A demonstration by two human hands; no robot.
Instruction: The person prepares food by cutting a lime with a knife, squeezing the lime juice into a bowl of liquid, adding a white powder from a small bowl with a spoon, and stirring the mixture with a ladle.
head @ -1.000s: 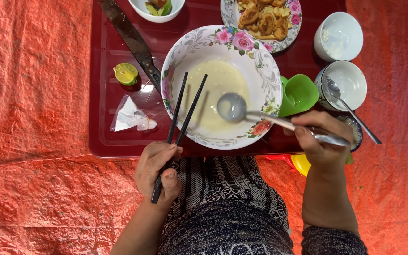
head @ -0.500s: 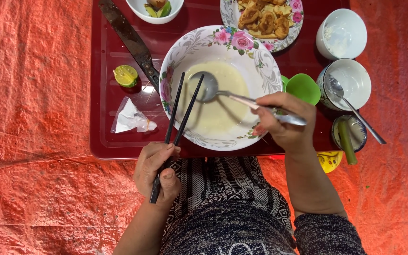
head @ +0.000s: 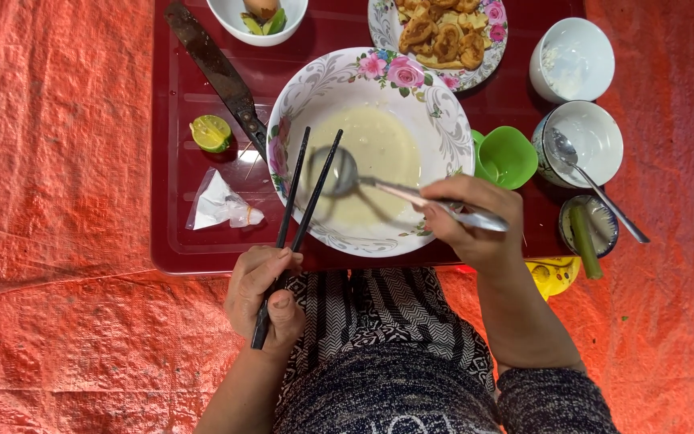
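A large white bowl [head: 435, 104] with pink flowers on its rim stands on a dark red tray [head: 178, 217] and holds pale yellowish broth. My right hand [head: 475, 221] grips a metal spoon [head: 395, 191] whose head hangs over the left part of the broth. My left hand [head: 263, 293] rests at the tray's near edge, holding a pair of black chopsticks [head: 305, 189] whose tips lie across the bowl's left rim.
On the tray lie a long knife [head: 214, 68], a cut lime [head: 210, 133], a crumpled plastic bag [head: 222, 209], a green cup [head: 508, 157], a plate of fried food [head: 443, 36] and small white bowls [head: 572, 64], one with a spoon [head: 596, 181]. Orange tarp [head: 58, 161] surrounds it.
My right hand has carried the spoon leftward across the bowl, from its right side to near the chopsticks. My left hand and the chopsticks have stayed put.
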